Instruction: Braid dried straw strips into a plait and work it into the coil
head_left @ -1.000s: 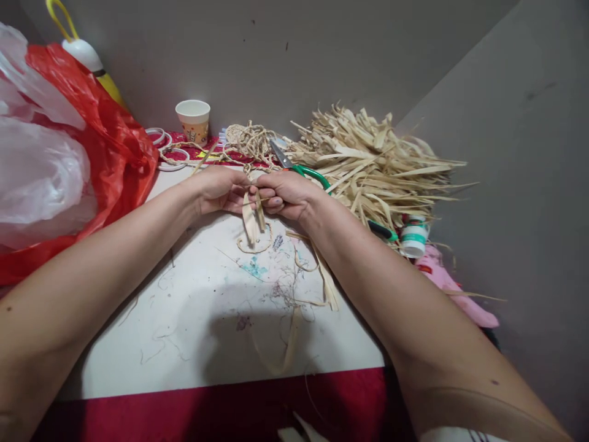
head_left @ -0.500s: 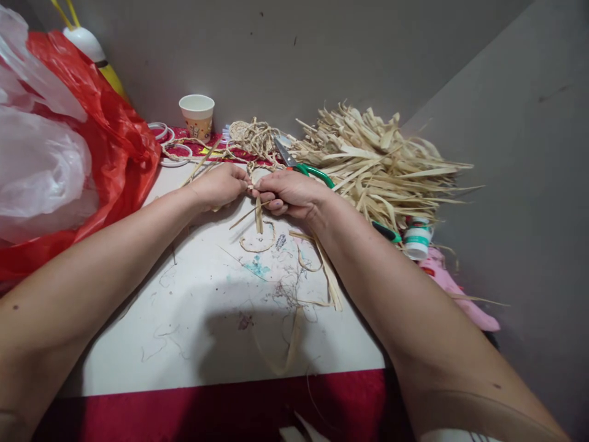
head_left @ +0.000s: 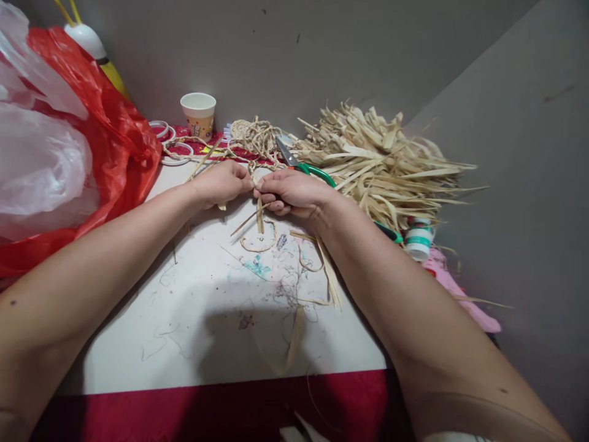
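Note:
My left hand (head_left: 226,185) and my right hand (head_left: 289,191) meet over the far part of the white board (head_left: 151,344), fingertips nearly touching. Both are closed in a pinch on a braided cord of dried straw-like strips (head_left: 253,167), which runs away from the fingers toward a coil of the same cord (head_left: 255,135). Loose strip ends (head_left: 260,216) hang below the pinch toward me. Just beyond my right hand lie green-handled scissors (head_left: 315,172), blades pointing away to the left. The exact spot between the fingertips is hidden.
A heap of dried strips (head_left: 372,153) fills the back right. A paper cup (head_left: 199,116) and white rings (head_left: 177,153) stand at the back left, beside a red plastic bag (head_left: 124,147). A small white-and-green bottle (head_left: 418,238) is at the right. Strip scraps (head_left: 329,273) litter the board.
My left fingertips have shifted slightly at the pinch point, closer against the right ones. The whole view has moved a little; the cord and hanging strips stay held.

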The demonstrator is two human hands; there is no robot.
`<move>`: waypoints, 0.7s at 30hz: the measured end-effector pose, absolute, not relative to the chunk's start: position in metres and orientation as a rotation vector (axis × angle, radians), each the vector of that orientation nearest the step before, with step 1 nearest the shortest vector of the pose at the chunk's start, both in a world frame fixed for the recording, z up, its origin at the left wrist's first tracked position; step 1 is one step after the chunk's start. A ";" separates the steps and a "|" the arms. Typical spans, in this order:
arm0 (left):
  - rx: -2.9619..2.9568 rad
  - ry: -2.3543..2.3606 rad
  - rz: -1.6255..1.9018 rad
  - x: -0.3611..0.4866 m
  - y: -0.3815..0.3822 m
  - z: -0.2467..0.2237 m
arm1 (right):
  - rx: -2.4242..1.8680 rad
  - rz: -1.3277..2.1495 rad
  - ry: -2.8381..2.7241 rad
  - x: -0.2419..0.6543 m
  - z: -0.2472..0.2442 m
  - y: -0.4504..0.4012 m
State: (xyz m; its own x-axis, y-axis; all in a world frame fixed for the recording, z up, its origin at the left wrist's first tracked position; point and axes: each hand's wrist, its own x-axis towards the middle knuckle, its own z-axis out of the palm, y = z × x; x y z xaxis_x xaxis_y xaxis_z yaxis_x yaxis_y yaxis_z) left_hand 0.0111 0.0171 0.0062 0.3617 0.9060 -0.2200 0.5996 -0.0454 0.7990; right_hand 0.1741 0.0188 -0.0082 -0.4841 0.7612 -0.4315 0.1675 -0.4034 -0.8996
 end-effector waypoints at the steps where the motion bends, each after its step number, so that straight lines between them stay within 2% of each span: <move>1: 1.744 1.327 0.423 0.011 0.017 0.007 | -1.281 1.933 -1.411 0.174 -0.008 0.018; 6: 1.575 1.272 0.335 0.012 0.021 0.008 | -1.360 1.725 -1.611 0.169 -0.009 0.016; 16: 1.402 1.314 0.469 0.017 0.019 0.005 | -1.479 1.053 -2.029 0.164 -0.006 0.011; 21: 1.442 1.360 0.480 0.018 0.021 0.002 | -1.550 0.989 -2.007 0.166 0.002 0.008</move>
State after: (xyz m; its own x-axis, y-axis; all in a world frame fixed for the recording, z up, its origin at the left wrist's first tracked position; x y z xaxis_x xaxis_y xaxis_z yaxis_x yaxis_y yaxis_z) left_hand 0.0176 0.0206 0.0022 0.2736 0.8947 -0.3530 0.4746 0.1936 0.8586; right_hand 0.1656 0.0075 0.0017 -0.2926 0.9514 -0.0956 0.6554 0.1268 -0.7445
